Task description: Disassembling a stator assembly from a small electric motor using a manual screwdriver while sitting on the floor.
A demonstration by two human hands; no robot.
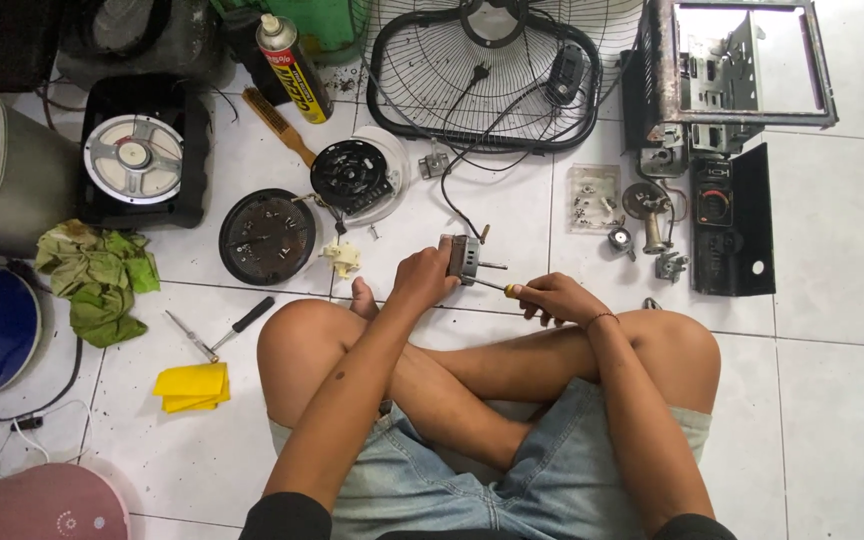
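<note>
Gripping boxy metal part [464, 260], left hand [422, 278]; right hand [552, 297], probably screwdriver [505, 289].

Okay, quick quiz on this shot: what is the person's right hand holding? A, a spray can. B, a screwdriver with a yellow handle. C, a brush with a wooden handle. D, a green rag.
B: the right hand grips a yellow-handled screwdriver whose tip points at the small metal part held in the left hand; the spray can, brush and green rag lie untouched on the floor.

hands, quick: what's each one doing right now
Left hand: closed around a small grey motor part.
Right hand: closed on a yellow-handled screwdriver, tip at the part.
</note>
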